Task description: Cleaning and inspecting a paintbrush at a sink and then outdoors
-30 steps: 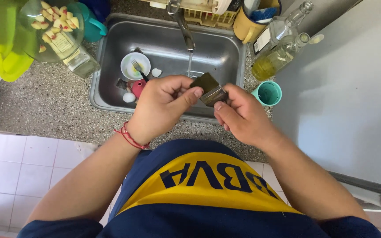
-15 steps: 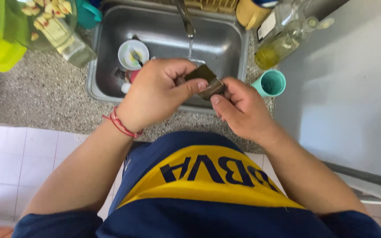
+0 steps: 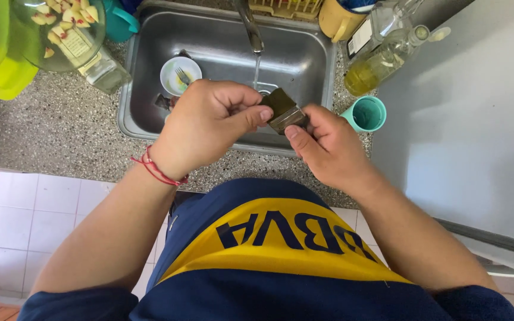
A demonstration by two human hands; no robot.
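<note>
1. Closest, my left hand (image 3: 209, 128) and right hand (image 3: 328, 148) both pinch a small dark scouring pad (image 3: 282, 109) above the sink's (image 3: 144, 119) front edge.
2. Beside my right hand, an empty teal cup (image 3: 369, 113) stands on the counter (image 3: 49, 137).
3. Farther in, the sink holds a white bowl (image 3: 179, 75) with a fork (image 3: 182, 76).
4. Beyond, a bottle of yellow oil (image 3: 382, 62) lies tilted, and a glass jar (image 3: 69, 30) holds pale pieces.

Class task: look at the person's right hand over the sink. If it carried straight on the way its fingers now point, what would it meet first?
The right hand points toward the left hand; it would likely meet the small dark rectangular object both already pinch, then the left thumb. Depth is unclear.
</note>
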